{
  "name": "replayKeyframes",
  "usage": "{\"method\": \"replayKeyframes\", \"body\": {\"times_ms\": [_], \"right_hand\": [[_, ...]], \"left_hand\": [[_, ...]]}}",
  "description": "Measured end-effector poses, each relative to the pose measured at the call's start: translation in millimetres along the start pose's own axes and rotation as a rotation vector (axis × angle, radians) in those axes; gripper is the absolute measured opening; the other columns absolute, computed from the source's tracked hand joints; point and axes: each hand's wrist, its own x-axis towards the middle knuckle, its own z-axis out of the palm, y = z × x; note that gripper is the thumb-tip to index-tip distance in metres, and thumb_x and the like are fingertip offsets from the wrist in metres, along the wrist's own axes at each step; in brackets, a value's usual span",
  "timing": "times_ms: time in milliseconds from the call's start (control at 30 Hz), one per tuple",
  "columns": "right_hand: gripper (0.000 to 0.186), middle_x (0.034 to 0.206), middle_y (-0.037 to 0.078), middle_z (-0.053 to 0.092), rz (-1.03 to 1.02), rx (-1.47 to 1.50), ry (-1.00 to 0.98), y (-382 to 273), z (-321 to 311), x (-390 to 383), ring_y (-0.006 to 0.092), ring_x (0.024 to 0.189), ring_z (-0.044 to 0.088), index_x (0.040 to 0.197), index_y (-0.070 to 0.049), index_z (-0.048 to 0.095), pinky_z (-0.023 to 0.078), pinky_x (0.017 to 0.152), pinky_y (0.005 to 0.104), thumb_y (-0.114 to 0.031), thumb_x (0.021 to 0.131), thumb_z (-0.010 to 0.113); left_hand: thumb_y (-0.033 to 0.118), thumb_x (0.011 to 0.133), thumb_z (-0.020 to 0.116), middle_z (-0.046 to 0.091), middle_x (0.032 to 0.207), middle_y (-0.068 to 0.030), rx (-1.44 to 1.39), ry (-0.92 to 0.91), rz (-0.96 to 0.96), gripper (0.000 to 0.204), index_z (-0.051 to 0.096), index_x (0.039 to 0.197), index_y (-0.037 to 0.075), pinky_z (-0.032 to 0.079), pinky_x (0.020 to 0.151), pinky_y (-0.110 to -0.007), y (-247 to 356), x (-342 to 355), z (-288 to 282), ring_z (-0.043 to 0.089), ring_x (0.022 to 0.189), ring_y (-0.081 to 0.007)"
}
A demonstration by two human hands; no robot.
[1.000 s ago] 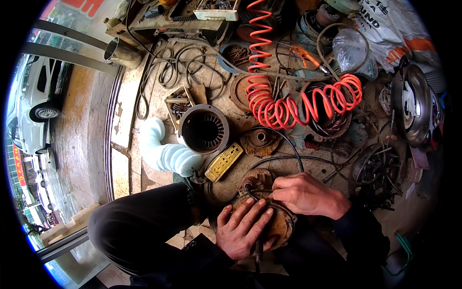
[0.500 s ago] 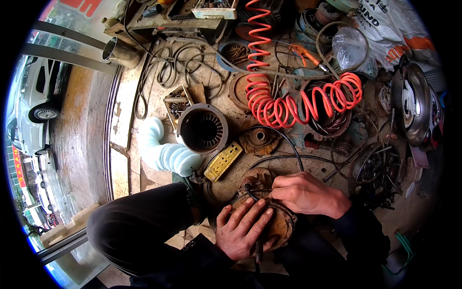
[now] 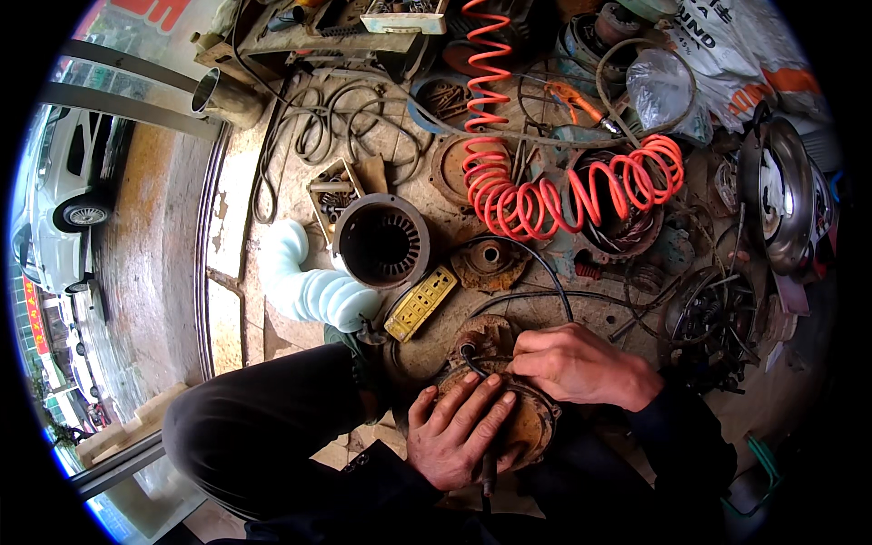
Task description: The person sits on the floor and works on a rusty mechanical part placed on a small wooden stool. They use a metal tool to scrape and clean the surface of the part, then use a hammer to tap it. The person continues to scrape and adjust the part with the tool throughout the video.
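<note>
A rusty round metal housing (image 3: 531, 427) is tilted in front of me near my lap, with a rough upper lobe. Across its face lies my left hand (image 3: 459, 436), fingers spread and stretched over the rust. My right hand (image 3: 581, 365) is closed at the housing's upper right edge, its fingertips pinched together; what they hold is hidden. Close to those fingertips a short black cable (image 3: 474, 363) curves out of the housing's hole. A dark rod-like end (image 3: 490, 477) sticks out below my left hand.
Beyond my hands sit a yellow power strip (image 3: 421, 304), a rusty flanged cover (image 3: 490, 263), and a motor stator (image 3: 383, 241). A pale ribbed hose (image 3: 313, 291) is at left. An orange coiled air hose (image 3: 545, 204) hangs over several metal parts. My bent knee (image 3: 263, 418) is at lower left.
</note>
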Motion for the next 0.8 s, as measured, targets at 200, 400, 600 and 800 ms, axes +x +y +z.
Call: {"method": "replayKeyframes", "body": {"times_ms": [200, 400, 600, 800], "right_hand": [[0.016, 0.081, 0.01, 0.06, 0.011, 0.01, 0.02, 0.3, 0.9, 0.1, 0.0313, 0.074, 0.065, 0.085, -0.002, 0.064, 0.052, 0.06, 0.0389, -0.001, 0.071, 0.071], [0.015, 0.082, 0.01, 0.06, 0.008, 0.008, 0.014, 0.2, 0.8, 0.0, 0.0312, 0.073, 0.065, 0.085, -0.002, 0.064, 0.051, 0.06, 0.0389, 0.001, 0.071, 0.07], [0.014, 0.081, 0.01, 0.059, -0.019, 0.055, 0.017, 0.7, -0.1, 1.2, 0.0314, 0.074, 0.064, 0.083, -0.002, 0.062, 0.051, 0.062, 0.0393, 0.001, 0.07, 0.067], [0.01, 0.074, 0.012, 0.054, -0.071, -0.018, 0.067, -1.0, 2.1, 3.0, 0.0324, 0.071, 0.061, 0.073, -0.004, 0.054, 0.049, 0.063, 0.0419, -0.001, 0.07, 0.063]], "left_hand": [[0.051, 0.079, 0.07, 0.057, 0.135, -0.0019, -0.002, -0.026, -0.006, 0.059, 0.062, 0.129, 0.022, 0.023, 0.11, -0.043, -0.6, 0.7, -1.6, 0.052, 0.124, -0.0194], [0.052, 0.079, 0.069, 0.057, 0.136, -0.0017, 0.001, -0.012, -0.007, 0.059, 0.061, 0.129, 0.022, 0.022, 0.111, -0.043, 0.4, -0.9, 1.2, 0.051, 0.124, -0.0196], [0.051, 0.079, 0.069, 0.058, 0.134, -0.0019, -0.007, 0.002, -0.012, 0.059, 0.062, 0.129, 0.021, 0.022, 0.112, -0.044, 0.6, -0.3, 2.0, 0.051, 0.124, -0.0196], [0.051, 0.079, 0.069, 0.058, 0.134, -0.0025, 0.003, -0.001, -0.009, 0.058, 0.062, 0.128, 0.021, 0.023, 0.111, -0.044, 0.9, -0.1, 0.3, 0.051, 0.124, -0.0205]]}}
